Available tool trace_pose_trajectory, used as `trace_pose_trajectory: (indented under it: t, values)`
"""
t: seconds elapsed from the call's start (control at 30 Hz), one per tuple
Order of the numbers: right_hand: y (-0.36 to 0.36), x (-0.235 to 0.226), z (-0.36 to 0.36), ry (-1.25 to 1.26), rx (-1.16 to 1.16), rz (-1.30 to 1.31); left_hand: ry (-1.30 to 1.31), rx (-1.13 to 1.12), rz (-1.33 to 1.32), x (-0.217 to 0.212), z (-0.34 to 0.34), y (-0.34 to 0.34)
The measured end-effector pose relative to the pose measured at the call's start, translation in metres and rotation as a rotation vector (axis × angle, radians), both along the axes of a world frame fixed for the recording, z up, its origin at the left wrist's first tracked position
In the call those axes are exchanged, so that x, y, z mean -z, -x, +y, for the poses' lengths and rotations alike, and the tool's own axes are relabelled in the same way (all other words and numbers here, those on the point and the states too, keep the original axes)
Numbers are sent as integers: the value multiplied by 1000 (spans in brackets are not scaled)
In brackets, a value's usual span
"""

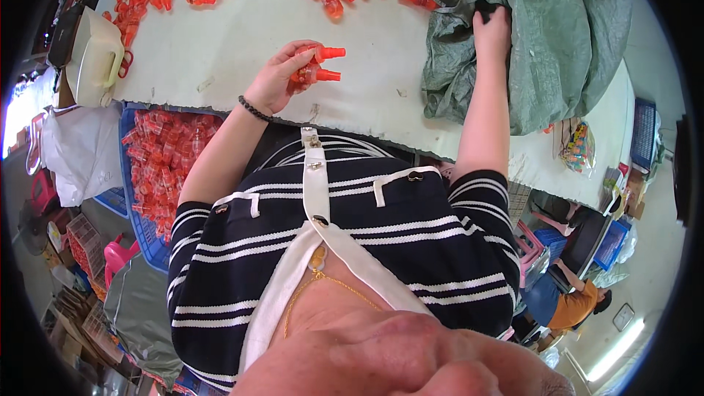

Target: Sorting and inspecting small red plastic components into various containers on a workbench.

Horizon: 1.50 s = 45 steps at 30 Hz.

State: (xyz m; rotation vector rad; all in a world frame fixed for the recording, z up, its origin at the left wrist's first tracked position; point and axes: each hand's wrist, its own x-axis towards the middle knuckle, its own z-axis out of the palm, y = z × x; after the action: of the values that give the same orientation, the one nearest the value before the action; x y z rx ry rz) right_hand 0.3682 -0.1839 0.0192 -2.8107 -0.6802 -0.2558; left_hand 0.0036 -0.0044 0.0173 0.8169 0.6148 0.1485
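Note:
My left hand (275,81), with a dark beaded bracelet at the wrist, is closed around small red bottles (314,74) above the table. Two of their narrow tops point to the right. A large green woven sack (550,51) lies crumpled at the right of the table. At its mouth is my right hand (493,33), fingers curled in by a black patch (484,9). Folds hide the fingertips, and what they grip cannot be made out. Many more red bottles (331,3) lie scattered along the far side of the table.
Below the table's left edge stands a blue crate (152,238) heaped with red bottles. A cream-coloured container (94,51) and red scissors (126,64) sit at the far left. Toward the right edge lies a clear bag of colourful items (578,148). Another person (565,299) is in the background.

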Motion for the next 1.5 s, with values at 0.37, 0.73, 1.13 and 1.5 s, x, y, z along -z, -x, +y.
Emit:
trace_pose_trajectory:
  t: [0.37, 0.73, 1.13, 1.5]
  values:
    - [72, 9, -17, 141, -328, -141, 73, 67, 5, -3, -6, -11]
    - [200, -14, 48, -1153, -759, 1210, 17, 75, 104, -22, -12, -10]
    - [193, -27, 43, -554, -1131, 562, 82, 165, 79, -14, -13, -7]
    - [201, 2, 29, -785, -326, 1695, -1712, 246, 39, -12, -17, -6]
